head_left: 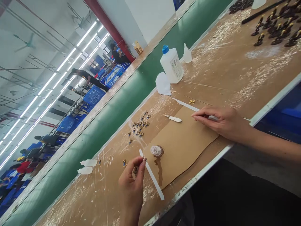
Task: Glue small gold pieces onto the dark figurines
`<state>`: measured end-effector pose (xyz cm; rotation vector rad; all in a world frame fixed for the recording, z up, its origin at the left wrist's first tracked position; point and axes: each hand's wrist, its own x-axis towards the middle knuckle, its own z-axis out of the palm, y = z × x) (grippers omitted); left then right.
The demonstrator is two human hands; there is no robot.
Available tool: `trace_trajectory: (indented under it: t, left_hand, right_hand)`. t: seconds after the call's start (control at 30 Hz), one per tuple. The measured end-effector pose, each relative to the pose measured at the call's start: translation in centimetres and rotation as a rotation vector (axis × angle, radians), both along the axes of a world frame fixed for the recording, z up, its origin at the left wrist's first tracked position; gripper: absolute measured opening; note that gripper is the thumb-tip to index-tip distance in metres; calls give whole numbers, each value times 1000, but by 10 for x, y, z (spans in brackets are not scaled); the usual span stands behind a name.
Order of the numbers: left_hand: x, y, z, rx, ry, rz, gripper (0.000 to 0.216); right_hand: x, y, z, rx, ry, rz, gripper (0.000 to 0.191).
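Observation:
My left hand (133, 177) is closed in a pinch near the front of the cardboard sheet (188, 138). A tiny dark piece (144, 158) shows at its fingertips, too small to name. Above the sheet's right side, my right hand (217, 122) has thumb and fingers pressed together. Something whitish shows within its grip, mostly hidden. Between the hands, a small clear jar (156, 151) stands on the sheet beside a dark wet streak. A white-handled knife (174, 118) lies near the sheet's far edge. Several tiny blue and gold figures (138, 125) lie beyond the jar.
A large bottle with a blue cap (172, 66) and a small white dropper bottle (187, 54) stand at the back. Several dark figures (277, 29) stand far right. White squeeze bottles (88, 163) lie left. A green belt (131, 100) runs behind; people work beyond it.

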<state>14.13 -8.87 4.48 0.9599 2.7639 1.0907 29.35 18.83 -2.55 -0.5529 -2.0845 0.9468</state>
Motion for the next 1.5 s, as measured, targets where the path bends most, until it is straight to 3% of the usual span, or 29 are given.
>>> trace_trajectory:
  t: [0.2,0.6,0.7,0.8,0.9,1.13,1.33,1.5]
  left_hand:
    - [-10,28,6,-137,45,-49,25]
    - [-16,43,8,-226,161,-132,23]
    - [-20,30,17,-195,171,-21,28]
    - [-23,4,19,-65,109,244,32]
    - [-22,-26,5,84,33,395,32]
    - [-14,-71,-48,116,30,486,28]
    - [-20,-73,-56,105,39,386,25]
    - [-25,-71,-58,67,90,305,23]
  right_hand:
    - [2,1,-2,-22,25,33,14]
    - [4,1,1,-47,53,64,14]
    - [5,1,2,-60,59,60,14]
    - [5,0,3,-55,48,45,14]
    - [5,-2,5,-44,58,28,15]
    - [4,-9,6,6,38,-1,16]
    - [2,-4,-4,188,52,-12,18]
    - [2,-3,-6,194,-4,-67,22]
